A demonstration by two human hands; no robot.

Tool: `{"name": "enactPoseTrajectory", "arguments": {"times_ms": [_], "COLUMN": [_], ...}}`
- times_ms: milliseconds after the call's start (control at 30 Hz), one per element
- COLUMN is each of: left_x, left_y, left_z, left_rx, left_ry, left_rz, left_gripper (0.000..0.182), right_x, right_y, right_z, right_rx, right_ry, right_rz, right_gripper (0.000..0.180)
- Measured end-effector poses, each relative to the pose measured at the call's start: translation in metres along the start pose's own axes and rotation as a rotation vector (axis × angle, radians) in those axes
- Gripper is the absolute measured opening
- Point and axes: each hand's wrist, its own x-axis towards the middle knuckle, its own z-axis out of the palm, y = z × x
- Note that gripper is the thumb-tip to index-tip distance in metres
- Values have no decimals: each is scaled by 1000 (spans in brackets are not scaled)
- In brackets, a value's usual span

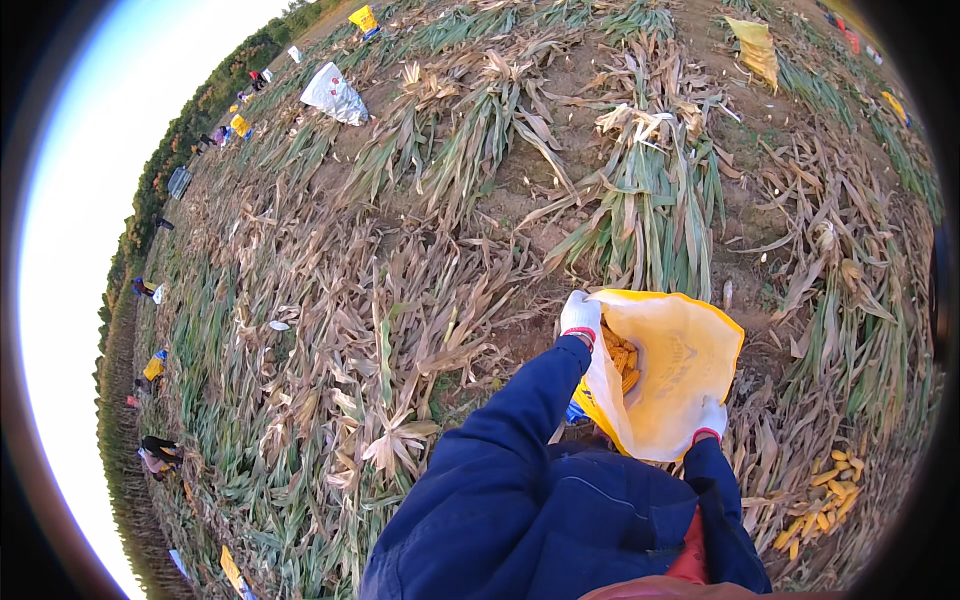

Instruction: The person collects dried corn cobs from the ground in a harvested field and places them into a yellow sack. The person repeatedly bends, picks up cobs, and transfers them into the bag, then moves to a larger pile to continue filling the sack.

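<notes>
A yellow woven sack (675, 360) hangs in front of me with its mouth spread wide toward the camera. My left hand (581, 315), in a white knitted glove with a red cuff, grips the left part of the rim. On the near right of the rim, my right hand (710, 420) wears a matching glove and holds the edge, its fingers partly hidden by the sack wall. Down inside the sack lie several husked corn cobs (621, 358). Printing shows through the pale inner wall.
A pile of husked corn cobs (821, 506) lies on the ground at lower right. Cut corn stalks (652, 202) and dry husks (397, 442) cover the field. Farther off are a white sack (335, 95), a yellow sack (754, 51) and a bent-over person (159, 456).
</notes>
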Motion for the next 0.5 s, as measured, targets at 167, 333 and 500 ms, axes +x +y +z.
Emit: {"name": "enactPoseTrajectory", "arguments": {"times_ms": [167, 333, 500], "left_x": [29, 20, -28], "left_y": [2, -1, 39], "left_z": [2, 15, 13], "left_rx": [-436, -767, -513], "left_ry": [-192, -585, -590], "left_rz": [-17, -350, -398], "left_gripper": [19, 42, 60], "right_x": [-9, -52, -68], "right_y": [-24, -103, -94], "right_z": [12, -31, -44], "right_rx": [-128, -461, -363], "right_ry": [-160, -231, -324], "right_rz": [3, 157, 304], "right_gripper": [39, 59, 54]}}
